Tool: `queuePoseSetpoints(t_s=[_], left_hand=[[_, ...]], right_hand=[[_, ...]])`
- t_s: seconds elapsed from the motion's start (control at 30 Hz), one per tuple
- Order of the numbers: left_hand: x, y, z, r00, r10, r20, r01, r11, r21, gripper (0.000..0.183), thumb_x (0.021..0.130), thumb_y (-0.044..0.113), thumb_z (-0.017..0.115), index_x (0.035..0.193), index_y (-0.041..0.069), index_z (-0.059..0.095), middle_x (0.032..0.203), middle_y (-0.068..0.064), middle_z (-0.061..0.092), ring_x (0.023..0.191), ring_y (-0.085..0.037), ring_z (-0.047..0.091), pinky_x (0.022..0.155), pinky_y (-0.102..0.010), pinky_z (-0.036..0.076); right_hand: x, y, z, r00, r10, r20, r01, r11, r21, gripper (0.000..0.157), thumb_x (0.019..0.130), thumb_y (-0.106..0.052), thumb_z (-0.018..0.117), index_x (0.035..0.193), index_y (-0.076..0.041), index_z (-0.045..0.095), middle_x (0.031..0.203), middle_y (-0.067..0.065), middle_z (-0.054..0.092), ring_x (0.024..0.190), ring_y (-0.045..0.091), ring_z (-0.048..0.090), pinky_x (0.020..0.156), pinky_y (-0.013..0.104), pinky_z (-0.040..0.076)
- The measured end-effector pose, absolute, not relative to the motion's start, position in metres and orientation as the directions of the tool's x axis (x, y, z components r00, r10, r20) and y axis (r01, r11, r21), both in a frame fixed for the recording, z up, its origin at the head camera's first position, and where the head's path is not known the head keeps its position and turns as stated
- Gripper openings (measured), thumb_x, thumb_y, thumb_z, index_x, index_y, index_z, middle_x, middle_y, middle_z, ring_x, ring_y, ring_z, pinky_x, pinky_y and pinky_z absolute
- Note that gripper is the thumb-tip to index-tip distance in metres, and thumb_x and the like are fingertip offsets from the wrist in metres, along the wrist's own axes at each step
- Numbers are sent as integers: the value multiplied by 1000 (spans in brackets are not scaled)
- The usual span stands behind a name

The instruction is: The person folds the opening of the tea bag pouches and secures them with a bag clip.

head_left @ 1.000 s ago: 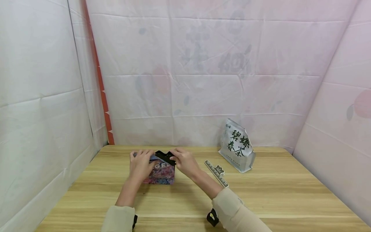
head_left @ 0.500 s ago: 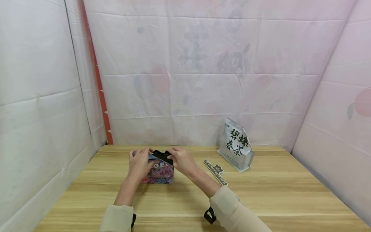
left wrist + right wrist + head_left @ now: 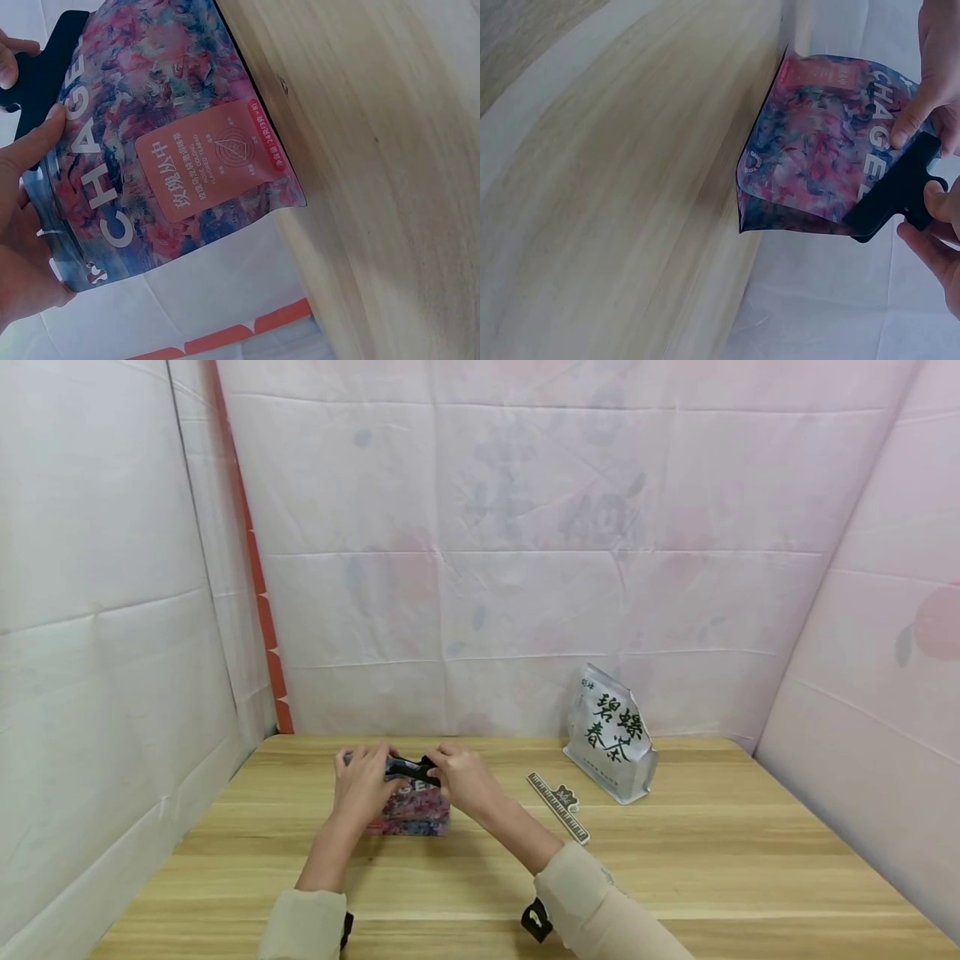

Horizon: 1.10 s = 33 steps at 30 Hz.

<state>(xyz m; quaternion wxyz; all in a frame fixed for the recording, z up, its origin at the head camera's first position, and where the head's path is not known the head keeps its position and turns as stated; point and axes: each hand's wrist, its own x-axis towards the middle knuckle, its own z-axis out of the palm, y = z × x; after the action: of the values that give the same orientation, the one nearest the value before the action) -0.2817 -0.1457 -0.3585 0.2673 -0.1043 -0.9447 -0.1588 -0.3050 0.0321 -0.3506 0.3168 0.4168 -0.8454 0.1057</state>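
Observation:
A tea pouch [image 3: 416,820] with a pink and blue swirled print stands upright on the table, its pink label [image 3: 206,161] showing in the left wrist view. My left hand [image 3: 360,785] pinches the folded top edge at the left, with the thumb on the front. At the right part of that edge sits a black bag clip [image 3: 892,191]. Thumb and fingers of my right hand [image 3: 463,777] pinch the clip's handle. The clip's bar lies over the pouch's top front, across the end of the white lettering; its rear side is hidden.
A silver tea bag [image 3: 611,739] with black characters stands at the back right. Left of it lies a second clip [image 3: 558,807] with a piano-key pattern. The wooden table [image 3: 720,860] meets pale cloth walls at the back and sides.
The black clip has tipped from a slanted, flat-facing pose to lie more level along the pouch's top. My right hand has shifted slightly left with it; the left hand keeps its place.

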Motion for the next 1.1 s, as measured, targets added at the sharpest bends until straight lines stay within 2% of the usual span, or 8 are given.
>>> queuePoseSetpoints(t_s=[0.17, 0.47, 0.57, 0.7, 0.77, 0.87, 1.0, 1.1], left_hand=[[-282, -145, -359, -818, 116, 563, 293, 927, 234, 40, 67, 23, 82, 96, 11, 57, 96, -5, 64, 94, -30, 51, 96, -56, 21], [-281, -146, -359, -820, 118, 561, 301, 921, 246, 39, 68, 22, 82, 98, 11, 58, 98, -5, 64, 94, -28, 50, 98, -53, 19], [-281, -148, -361, -810, 128, 572, 320, 914, 249, 39, 69, 23, 82, 98, 11, 59, 98, -5, 63, 95, -28, 50, 99, -52, 19], [-282, -154, -366, -780, 123, 613, 356, 893, 274, 40, 69, 22, 82, 100, 8, 60, 99, -8, 62, 98, -30, 49, 99, -49, 22], [-282, -158, -368, -776, 91, 625, 368, 869, 330, 42, 70, 20, 81, 103, 5, 59, 102, -11, 60, 100, -32, 48, 99, -48, 24], [-280, -164, -369, -823, -24, 567, 354, 759, 546, 49, 75, 18, 78, 114, 2, 53, 113, -17, 53, 109, -34, 42, 96, -49, 28], [-275, -174, -367, -919, -154, 364, 243, 505, 828, 65, 82, 19, 71, 131, -1, 34, 133, -24, 34, 122, -40, 30, 95, -55, 30], [-272, -180, -366, -971, -130, 199, 123, 442, 889, 81, 85, 24, 68, 138, -6, 15, 140, -32, 18, 126, -47, 21, 98, -58, 26]], right_hand=[[-304, 33, -350, -462, -631, 624, -765, 639, 80, 18, 86, -9, 65, 103, -2, 67, 80, 4, 57, 71, 15, 58, 59, 22, 49], [-302, 30, -350, -540, -590, 600, -741, 671, -7, 18, 88, -12, 63, 104, -2, 65, 83, 4, 56, 73, 16, 55, 60, 24, 48], [-301, 30, -351, -580, -571, 581, -731, 679, -63, 22, 90, -13, 60, 108, -2, 63, 89, 7, 56, 77, 17, 55, 62, 25, 48], [-298, 32, -352, -659, -530, 534, -711, 670, -213, 31, 91, -16, 60, 119, -3, 57, 105, 10, 57, 94, 22, 56, 74, 32, 49], [-297, 34, -354, -706, -500, 502, -687, 657, -312, 36, 89, -16, 62, 122, -4, 55, 110, 10, 56, 99, 23, 54, 79, 35, 48], [-297, 36, -357, -775, -451, 442, -627, 631, -456, 42, 86, -14, 65, 124, -1, 52, 112, 12, 55, 100, 27, 55, 81, 38, 48], [-296, 38, -366, -865, -390, 315, -496, 574, -651, 46, 83, -6, 66, 124, 5, 49, 113, 20, 54, 97, 34, 56, 78, 40, 50], [-298, 38, -375, -901, -364, 237, -409, 527, -745, 44, 82, 2, 65, 122, 8, 49, 111, 25, 54, 94, 37, 57, 74, 37, 52]])
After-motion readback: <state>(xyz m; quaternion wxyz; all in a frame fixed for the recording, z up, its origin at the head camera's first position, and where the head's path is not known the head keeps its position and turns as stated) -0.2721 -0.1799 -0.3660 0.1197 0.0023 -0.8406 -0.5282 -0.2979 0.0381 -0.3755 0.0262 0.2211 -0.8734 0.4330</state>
